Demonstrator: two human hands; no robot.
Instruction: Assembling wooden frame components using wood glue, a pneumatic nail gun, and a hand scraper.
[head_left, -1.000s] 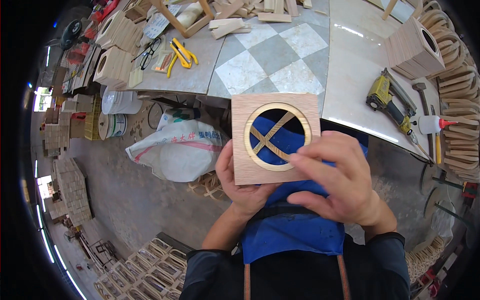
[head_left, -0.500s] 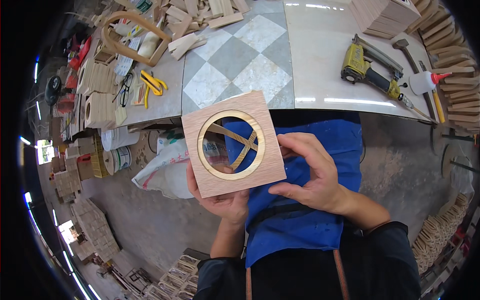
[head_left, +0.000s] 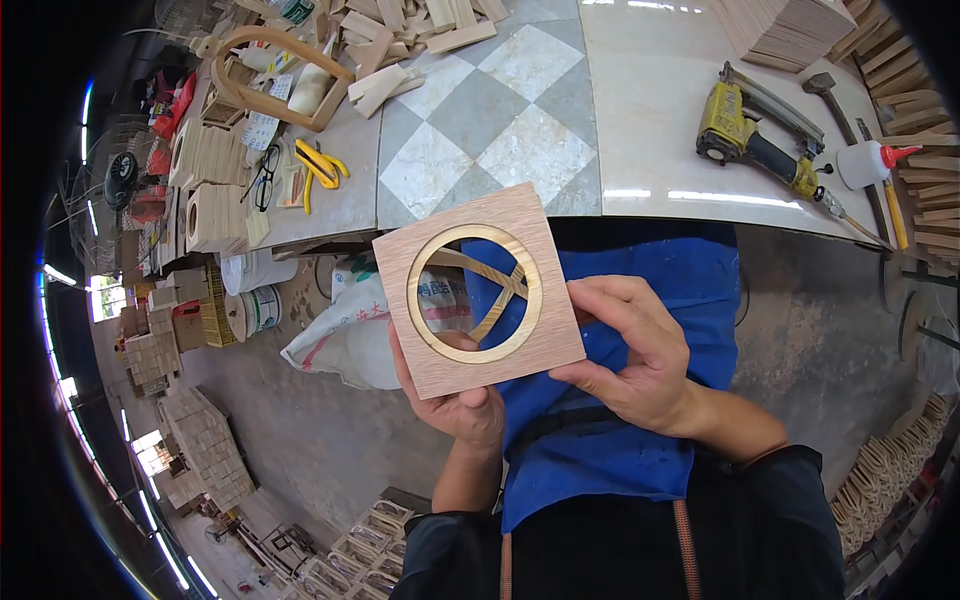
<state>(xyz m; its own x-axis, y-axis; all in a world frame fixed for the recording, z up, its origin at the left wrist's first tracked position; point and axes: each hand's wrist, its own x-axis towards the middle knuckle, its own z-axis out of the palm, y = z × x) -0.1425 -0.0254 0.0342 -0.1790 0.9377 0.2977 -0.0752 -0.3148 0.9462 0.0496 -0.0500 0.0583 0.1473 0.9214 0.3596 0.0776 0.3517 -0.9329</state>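
Observation:
A square wooden piece [head_left: 560,315] with a large round hole is held up in front of my apron, slightly tilted. A pale wooden ring [head_left: 488,355] lines the hole, and crossed wooden strips [head_left: 514,283] show through it. My left hand [head_left: 475,415] grips the lower left side, its fingers partly hidden behind the piece. At the right side, my right hand [head_left: 645,355] holds the edge near the lower right corner, with thumb and forefinger bent and the other fingers mostly hidden.
Ahead stands a workbench [head_left: 650,110] with a yellow nail gun [head_left: 730,125], a white glue bottle [head_left: 860,163], a hammer [head_left: 825,88], yellow pliers [head_left: 320,163] and loose wood strips [head_left: 460,38]. A white sack [head_left: 350,345] lies below the bench at the left.
The whole view has shifted slightly, so bench and hands appear a little farther right. The wooden piece stays in my hands at nearly the same tilt.

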